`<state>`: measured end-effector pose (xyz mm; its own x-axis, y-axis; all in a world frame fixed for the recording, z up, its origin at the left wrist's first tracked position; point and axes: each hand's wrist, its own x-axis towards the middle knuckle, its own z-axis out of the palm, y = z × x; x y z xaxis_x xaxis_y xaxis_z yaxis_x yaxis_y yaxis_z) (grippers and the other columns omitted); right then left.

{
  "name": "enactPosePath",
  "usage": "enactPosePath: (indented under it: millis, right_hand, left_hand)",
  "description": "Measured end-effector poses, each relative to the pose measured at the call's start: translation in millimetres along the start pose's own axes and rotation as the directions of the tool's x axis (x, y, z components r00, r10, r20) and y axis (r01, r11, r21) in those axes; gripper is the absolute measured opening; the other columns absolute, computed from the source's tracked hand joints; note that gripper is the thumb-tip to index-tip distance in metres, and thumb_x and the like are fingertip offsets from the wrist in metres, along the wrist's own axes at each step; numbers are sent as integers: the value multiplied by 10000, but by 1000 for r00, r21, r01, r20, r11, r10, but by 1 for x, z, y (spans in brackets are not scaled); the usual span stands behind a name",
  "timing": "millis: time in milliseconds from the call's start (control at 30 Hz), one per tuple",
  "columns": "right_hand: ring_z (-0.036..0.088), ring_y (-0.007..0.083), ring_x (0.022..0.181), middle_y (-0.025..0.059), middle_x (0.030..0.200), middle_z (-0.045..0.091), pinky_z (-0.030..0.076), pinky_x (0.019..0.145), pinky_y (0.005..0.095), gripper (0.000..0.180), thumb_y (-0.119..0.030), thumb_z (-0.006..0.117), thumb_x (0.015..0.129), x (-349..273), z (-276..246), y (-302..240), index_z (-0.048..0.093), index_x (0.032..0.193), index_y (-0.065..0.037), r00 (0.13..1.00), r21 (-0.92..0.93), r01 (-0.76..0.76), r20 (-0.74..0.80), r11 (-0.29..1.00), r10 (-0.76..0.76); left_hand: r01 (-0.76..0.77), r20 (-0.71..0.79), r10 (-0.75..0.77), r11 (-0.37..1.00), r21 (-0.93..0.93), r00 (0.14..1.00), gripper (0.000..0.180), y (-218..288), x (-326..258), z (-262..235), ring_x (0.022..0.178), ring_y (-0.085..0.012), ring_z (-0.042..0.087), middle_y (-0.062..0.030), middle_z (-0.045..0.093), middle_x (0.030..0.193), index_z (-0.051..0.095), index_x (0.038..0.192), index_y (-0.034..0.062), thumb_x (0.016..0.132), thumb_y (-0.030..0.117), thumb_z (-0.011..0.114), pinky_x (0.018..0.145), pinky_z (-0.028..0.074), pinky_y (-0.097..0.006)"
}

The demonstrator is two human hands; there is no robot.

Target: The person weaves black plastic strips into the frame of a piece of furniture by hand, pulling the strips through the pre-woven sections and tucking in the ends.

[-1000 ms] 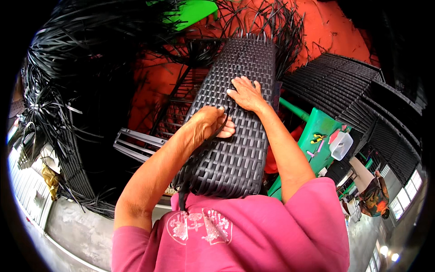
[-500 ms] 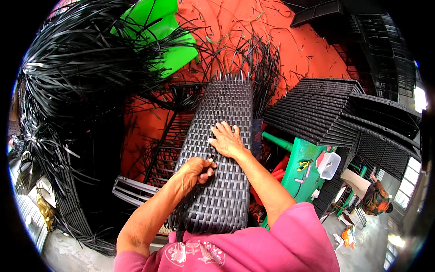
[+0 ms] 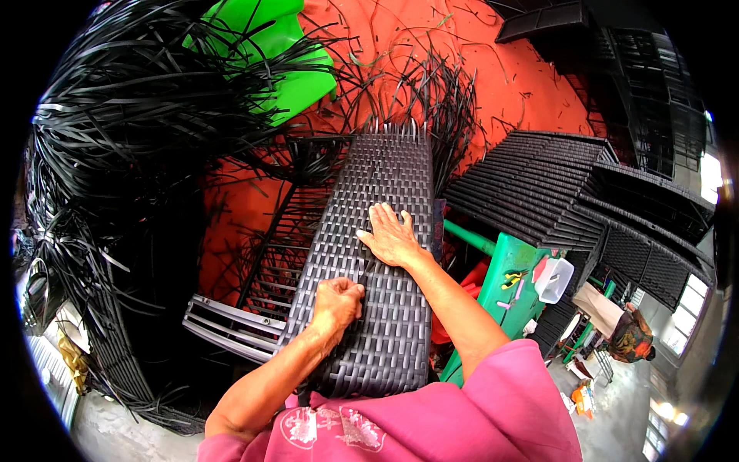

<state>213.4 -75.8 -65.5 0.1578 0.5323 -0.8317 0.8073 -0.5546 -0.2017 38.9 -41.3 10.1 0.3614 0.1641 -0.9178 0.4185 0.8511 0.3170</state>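
A long panel of dark woven flat strips stretches away from my body, with strip ends poking out at its far edge. On its left half rests my left hand, its fingers curled closed against the weave. A small dark strip end appears just beyond those fingers; what they grip is hidden. My right hand lies flat on the middle of the panel, slightly farther off, fingers stretched out and holding nothing.
Thick bundles of loose black strips hang at the left. A green plastic chair stands beyond, on red flooring. At the right are stacked woven pieces and a green surface with yellow-handled pliers and a white container. A person is farther off.
My left hand has turned and curled into a tighter fist, shifting slightly toward me. The right hand has flattened a little, staying nearly in place on the panel.
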Motion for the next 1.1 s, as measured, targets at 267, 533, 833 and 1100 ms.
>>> enactPosePath:
  millis: [267, 533, 833, 1100]
  right_hand:
    - [115, 270, 1440, 161, 1538, 186, 65, 1131, 534, 720, -497, 304, 960, 3, 4, 6, 214, 1456, 18, 999, 3, 25, -22, 1000, -25]
    - [112, 268, 1439, 156, 1540, 182, 74, 1132, 534, 710, -490, 299, 965, 2, 0, 4, 212, 1457, 15, 1000, -3, 15, 0, 1000, -15]
    - [114, 265, 1438, 153, 1535, 195, 82, 1127, 531, 704, -483, 322, 961, -1, -2, 1, 234, 1449, 17, 1000, 13, 16, -12, 1000, -16]
    - [102, 268, 1441, 166, 1538, 178, 71, 1128, 531, 708, -478, 320, 962, -1, -2, -2, 232, 1446, 31, 999, 6, 35, -11, 999, -35]
  left_hand:
    - [-82, 51, 75, 987, 140, 996, 133, -4, -35, -21, 424, -77, 461, -2, 531, 542, 595, 738, 11, 865, 51, 609, 406, 356, -231]
    - [-20, 74, -1, 959, 283, 997, 169, 16, -94, -47, 448, -63, 456, 5, 513, 528, 583, 738, 2, 892, 72, 583, 410, 341, -234]
    - [-3, 42, -11, 951, 308, 999, 174, -6, -137, -86, 471, -68, 475, -1, 540, 545, 610, 738, -1, 884, 92, 606, 442, 371, -236]
    - [47, 13, -55, 929, 367, 998, 142, -23, -161, -109, 518, -61, 481, -1, 550, 563, 637, 776, -12, 874, 92, 627, 483, 396, -240]
